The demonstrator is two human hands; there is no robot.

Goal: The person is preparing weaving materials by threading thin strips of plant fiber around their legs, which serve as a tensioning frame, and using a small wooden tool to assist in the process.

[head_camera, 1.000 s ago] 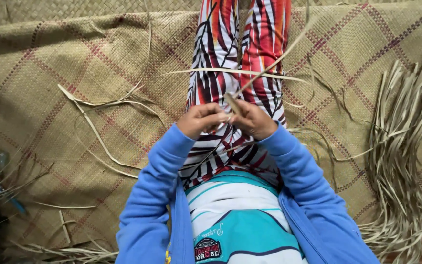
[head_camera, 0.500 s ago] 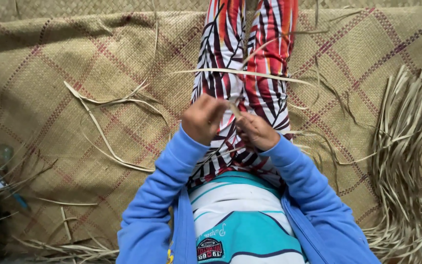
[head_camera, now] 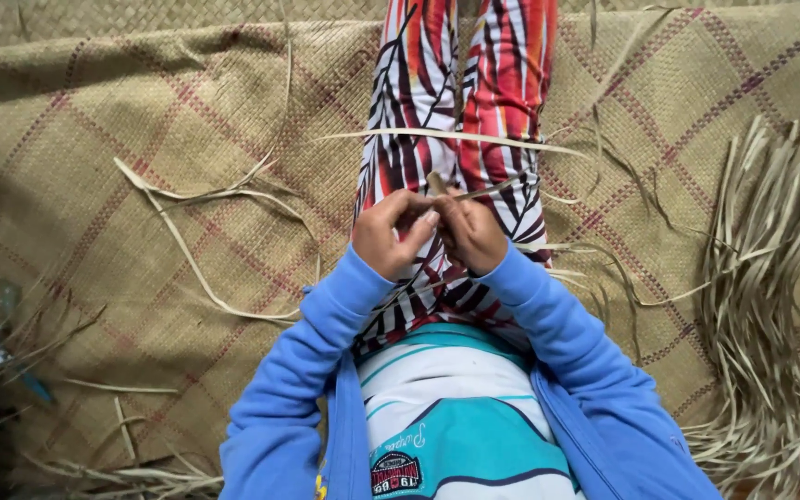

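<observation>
My left hand (head_camera: 389, 231) and my right hand (head_camera: 472, 231) meet over my lap, both pinching a thin dried leaf strip (head_camera: 497, 190) between the fingertips. The strip sticks out to the upper right from my fingers. A longer pale strip (head_camera: 456, 139) lies across my patterned red, white and black trousers (head_camera: 460, 83) just beyond the hands. Blue sleeves cover both arms down to the wrists.
I sit on a woven straw mat (head_camera: 122, 139) with faint red check lines. A thick bundle of dried leaf strips (head_camera: 756, 278) lies at the right. Loose strips (head_camera: 196, 250) curl on the mat at the left, and more scraps (head_camera: 94, 472) lie near the bottom left.
My hands have drawn closer together and the strip between them has been worked shorter. The view has shifted slightly; the mat and bundle lie as before.
</observation>
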